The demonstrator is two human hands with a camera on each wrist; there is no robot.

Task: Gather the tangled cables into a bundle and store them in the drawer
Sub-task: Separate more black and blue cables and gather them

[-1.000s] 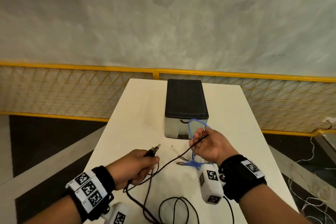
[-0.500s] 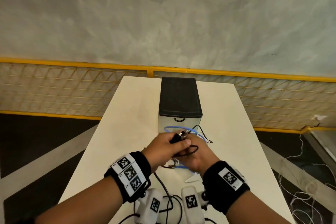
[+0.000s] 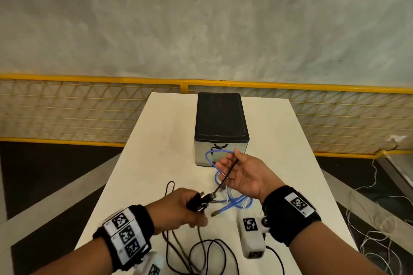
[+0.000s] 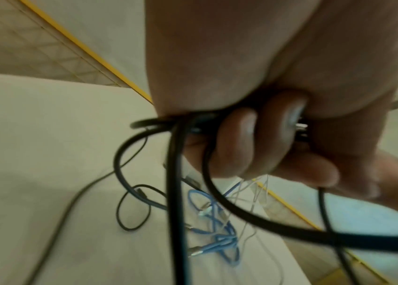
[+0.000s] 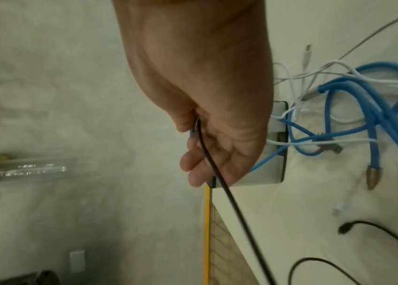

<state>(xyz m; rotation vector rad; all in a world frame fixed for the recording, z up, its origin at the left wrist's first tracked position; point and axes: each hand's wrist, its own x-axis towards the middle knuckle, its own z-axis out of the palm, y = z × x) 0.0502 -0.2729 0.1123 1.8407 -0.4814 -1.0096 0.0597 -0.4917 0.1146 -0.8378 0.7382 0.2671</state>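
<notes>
I see the white worktop (image 3: 161,140) carrying the black-topped drawer box (image 3: 221,118), shut, at its far middle. My right hand (image 3: 243,172) hovers before it, grip spread, a black cable (image 3: 230,169) crossing the palm. My left hand (image 3: 178,210) clenches black plugs; blue cable (image 3: 237,201) lies between.
</notes>
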